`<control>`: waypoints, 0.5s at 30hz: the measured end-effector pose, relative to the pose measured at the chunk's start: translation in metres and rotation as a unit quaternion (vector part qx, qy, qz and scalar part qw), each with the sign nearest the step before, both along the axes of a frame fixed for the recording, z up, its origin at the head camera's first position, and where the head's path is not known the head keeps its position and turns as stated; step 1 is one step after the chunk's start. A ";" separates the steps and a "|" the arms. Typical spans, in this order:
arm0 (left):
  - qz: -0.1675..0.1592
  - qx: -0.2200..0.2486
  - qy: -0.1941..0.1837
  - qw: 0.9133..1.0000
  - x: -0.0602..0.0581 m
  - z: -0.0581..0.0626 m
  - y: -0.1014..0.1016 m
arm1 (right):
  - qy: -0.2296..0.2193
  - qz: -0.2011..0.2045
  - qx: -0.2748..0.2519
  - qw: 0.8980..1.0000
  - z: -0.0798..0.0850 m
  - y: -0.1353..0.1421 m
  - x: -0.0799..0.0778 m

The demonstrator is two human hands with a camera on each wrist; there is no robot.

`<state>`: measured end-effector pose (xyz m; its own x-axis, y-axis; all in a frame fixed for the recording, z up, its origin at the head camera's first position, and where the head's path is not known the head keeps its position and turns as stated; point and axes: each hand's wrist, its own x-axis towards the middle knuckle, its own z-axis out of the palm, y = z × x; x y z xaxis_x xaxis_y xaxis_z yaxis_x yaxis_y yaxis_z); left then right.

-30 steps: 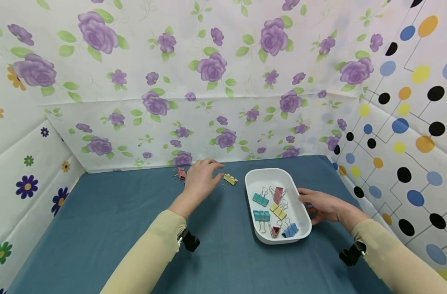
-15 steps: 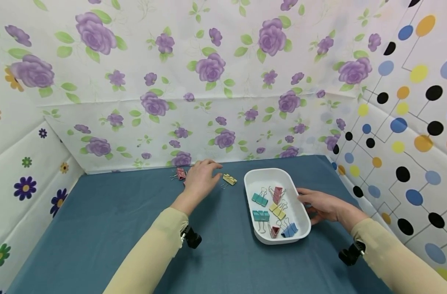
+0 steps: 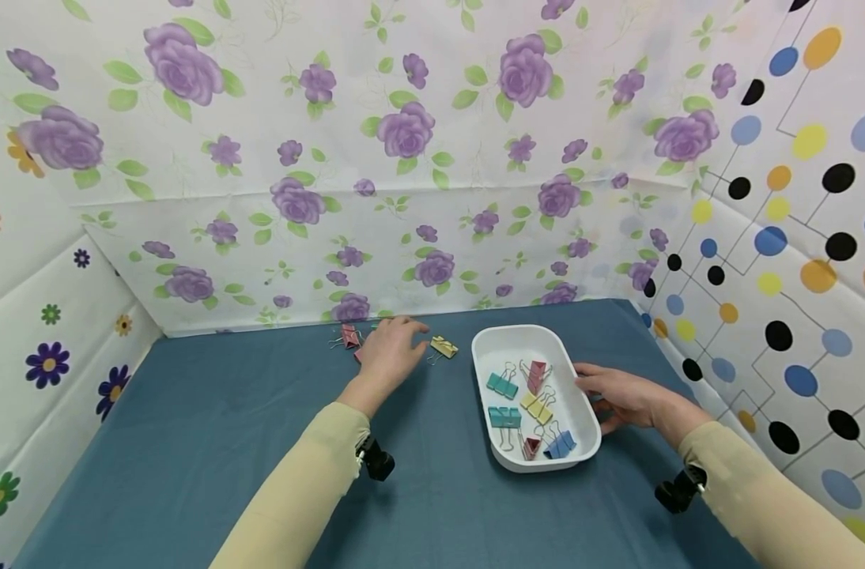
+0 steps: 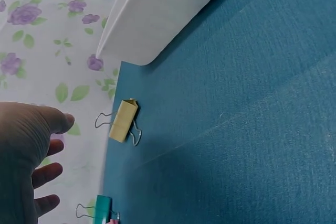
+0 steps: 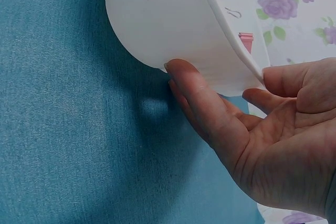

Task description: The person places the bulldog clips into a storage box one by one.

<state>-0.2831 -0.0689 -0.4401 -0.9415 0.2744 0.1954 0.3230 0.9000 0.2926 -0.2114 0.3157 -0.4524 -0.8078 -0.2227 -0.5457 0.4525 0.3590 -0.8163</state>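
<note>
My left hand [image 3: 388,349] hovers over the far edge of the table, fingers apart and holding nothing. Just right of it lies a yellow binder clip [image 4: 124,120]. Red binder clips [image 3: 349,337] lie to its left, and a teal binder clip [image 4: 102,209], mostly hidden by the hand in the head view, sits close by. My right hand [image 3: 628,397] rests against the right side of a white plastic tray [image 5: 157,19], with fingertips at the rim and one digit along the outer wall. Inside are several binder clips, among them a blue one [image 3: 560,445].
Blue cloth [image 3: 226,442] covers the table. A floral sheet [image 3: 418,237] rises along the back edge, and a dotted sheet [image 3: 795,316] stands at the right. A black wrist camera [image 3: 377,458] hangs under the left sleeve, another [image 3: 678,494] under the right.
The left hand has dropped slightly toward the table, and a bit of the teal clip now shows behind it. My right hand and the tray stay in place.
</note>
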 end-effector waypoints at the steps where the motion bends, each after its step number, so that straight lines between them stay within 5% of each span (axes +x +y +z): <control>1: 0.000 -0.001 -0.001 1.000 0.000 -0.001 0.000 | 0.000 -0.001 0.000 1.000 0.000 0.000 0.000; 8: -0.008 -0.004 -0.006 1.000 -0.003 -0.010 0.005 | -0.001 -0.001 0.002 1.000 0.002 -0.001 0.001; 15: -0.072 -0.049 -0.028 0.996 -0.005 -0.019 0.011 | 0.001 0.002 0.001 1.000 0.003 -0.001 0.001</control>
